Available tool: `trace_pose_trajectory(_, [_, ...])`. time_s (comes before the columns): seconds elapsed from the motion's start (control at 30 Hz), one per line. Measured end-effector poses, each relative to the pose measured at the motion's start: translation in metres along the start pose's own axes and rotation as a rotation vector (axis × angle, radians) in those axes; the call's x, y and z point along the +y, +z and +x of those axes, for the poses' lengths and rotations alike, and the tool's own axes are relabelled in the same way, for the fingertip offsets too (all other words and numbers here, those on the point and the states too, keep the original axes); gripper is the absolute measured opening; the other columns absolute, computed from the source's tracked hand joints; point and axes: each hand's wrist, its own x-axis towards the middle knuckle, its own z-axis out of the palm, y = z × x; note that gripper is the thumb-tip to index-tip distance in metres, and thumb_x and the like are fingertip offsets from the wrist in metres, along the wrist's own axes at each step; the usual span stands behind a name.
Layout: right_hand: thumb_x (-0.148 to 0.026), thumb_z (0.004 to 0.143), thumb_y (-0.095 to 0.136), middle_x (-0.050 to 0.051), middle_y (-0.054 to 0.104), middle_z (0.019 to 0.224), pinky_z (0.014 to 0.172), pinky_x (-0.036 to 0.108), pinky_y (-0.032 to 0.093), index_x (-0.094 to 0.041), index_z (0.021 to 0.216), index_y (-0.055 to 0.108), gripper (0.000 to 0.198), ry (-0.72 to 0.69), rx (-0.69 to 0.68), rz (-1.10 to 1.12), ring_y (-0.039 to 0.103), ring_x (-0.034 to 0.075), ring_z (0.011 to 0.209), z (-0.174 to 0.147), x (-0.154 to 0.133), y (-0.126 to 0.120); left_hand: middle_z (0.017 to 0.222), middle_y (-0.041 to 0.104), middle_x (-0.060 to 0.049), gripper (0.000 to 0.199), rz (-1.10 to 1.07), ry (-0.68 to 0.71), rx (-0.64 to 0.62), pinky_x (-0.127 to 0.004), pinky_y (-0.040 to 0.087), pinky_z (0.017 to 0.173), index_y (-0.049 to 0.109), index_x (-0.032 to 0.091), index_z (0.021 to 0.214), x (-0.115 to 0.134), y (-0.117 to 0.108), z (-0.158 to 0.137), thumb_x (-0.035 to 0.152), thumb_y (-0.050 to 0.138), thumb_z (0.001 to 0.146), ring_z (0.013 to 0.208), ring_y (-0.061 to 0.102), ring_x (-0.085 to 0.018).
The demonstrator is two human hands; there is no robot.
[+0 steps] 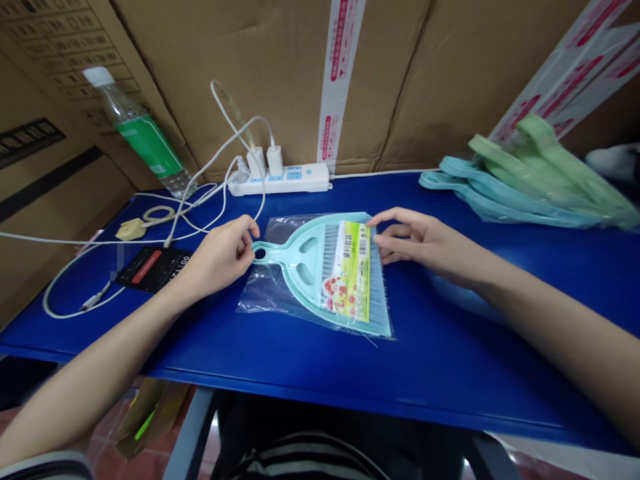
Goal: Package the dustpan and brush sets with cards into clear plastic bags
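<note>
A light-blue dustpan and brush set (305, 270) lies flat on the blue table in a clear plastic bag, its handle pointing left. A yellow-green printed label (356, 267) covers part of the grey-blue bristles. My left hand (227, 250) is closed at the handle end, fingers curled and thumb and forefinger pinching there; whether they grip the handle or just the bag is hard to see. My right hand (415, 237) rests at the bag's right edge, fingers apart, the forefinger touching near the label's top corner.
Bagged green and blue dustpan sets (540, 187) are piled at the back right. A white power strip (290, 179) with chargers and loose cables stands at the back, near a plastic bottle (150, 143). A phone (150, 269) lies left. Cardboard (280, 67) walls the back.
</note>
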Motion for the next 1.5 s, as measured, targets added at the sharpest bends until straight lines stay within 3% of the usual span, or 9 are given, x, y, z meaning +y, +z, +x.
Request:
trace_pose_trajectory(0.27, [-0.05,0.071,0.071,0.002,0.066,0.076,0.059,0.033,0.055,-0.019,0.102,0.073,0.044,-0.108,0.047,-0.2,0.06,0.014,0.06,0.002,0.008,0.001,0.068,0.053,0.004,0.021,0.02,0.04,0.012,-0.021,0.042,0.054,0.05,0.019,0.086,0.002,0.003,-0.001,0.004,0.046,0.072,0.054,0.052,-0.009])
trace_pose_trajectory(0.47, [-0.05,0.072,0.069,0.005,0.069,0.086,0.057,0.031,0.053,-0.021,0.109,0.074,0.047,-0.125,0.045,-0.201,0.059,0.014,0.064,0.002,0.008,0.002,0.07,0.052,0.004,0.019,0.036,0.052,0.003,-0.021,0.041,0.054,0.053,0.019,0.082,0.004,0.002,-0.001,0.004,0.046,0.072,0.055,0.05,-0.009])
trace_pose_trajectory(0.73, [-0.05,0.074,0.067,-0.001,0.061,0.064,0.056,0.03,0.051,-0.021,0.12,0.069,0.054,-0.109,0.026,-0.129,0.054,0.011,0.055,0.001,0.004,0.0,0.073,0.053,0.002,0.014,0.062,0.03,-0.006,-0.022,0.04,0.054,0.053,0.018,0.072,0.004,0.0,-0.001,0.006,0.044,0.072,0.054,0.049,-0.009])
trace_pose_trajectory(0.97, [-0.046,0.073,0.066,-0.001,0.06,0.064,0.055,0.031,0.049,-0.019,0.117,0.069,0.051,-0.144,0.025,-0.25,0.057,0.013,0.056,-0.001,0.004,-0.004,0.076,0.055,0.0,0.016,0.174,-0.003,0.021,-0.024,0.039,0.058,0.052,0.018,0.076,0.005,-0.005,-0.001,0.005,0.044,0.074,0.056,0.049,-0.011])
trace_pose_trajectory(1.1, [-0.045,0.078,0.057,0.0,0.058,0.064,0.051,0.029,0.044,-0.02,0.102,0.072,0.037,-0.226,0.091,-0.492,0.053,0.013,0.054,-0.002,0.005,-0.002,0.075,0.054,0.0,0.016,0.197,-0.01,0.01,-0.025,0.039,0.058,0.052,0.018,0.076,0.005,-0.006,0.0,0.005,0.043,0.075,0.057,0.049,-0.011])
trace_pose_trajectory(1.27, [-0.034,0.081,0.053,-0.002,0.058,0.062,0.049,0.028,0.037,-0.022,0.091,0.059,0.016,-0.281,0.195,-0.774,0.049,0.013,0.049,-0.004,0.007,0.005,0.079,0.056,-0.002,0.017,0.231,-0.008,-0.003,-0.026,0.039,0.059,0.052,0.018,0.077,0.005,-0.006,-0.001,0.006,0.04,0.078,0.059,0.05,-0.012])
trace_pose_trajectory(1.37, [-0.033,0.081,0.053,-0.004,0.057,0.059,0.049,0.028,0.037,-0.024,0.089,0.048,0.014,-0.208,0.226,-0.781,0.051,0.014,0.048,-0.006,0.006,0.009,0.083,0.058,-0.003,0.015,0.251,-0.019,-0.034,-0.028,0.04,0.06,0.052,0.018,0.081,0.005,-0.004,-0.002,0.009,0.039,0.081,0.061,0.052,-0.014])
trace_pose_trajectory(1.5, [-0.032,0.082,0.052,-0.005,0.058,0.056,0.048,0.027,0.037,-0.025,0.092,0.041,0.016,-0.169,0.155,-0.709,0.052,0.015,0.047,-0.007,0.002,0.012,0.085,0.06,-0.005,0.015,0.266,-0.023,-0.065,-0.029,0.041,0.063,0.051,0.018,0.085,0.005,-0.001,-0.002,0.011,0.037,0.082,0.068,0.055,-0.016])
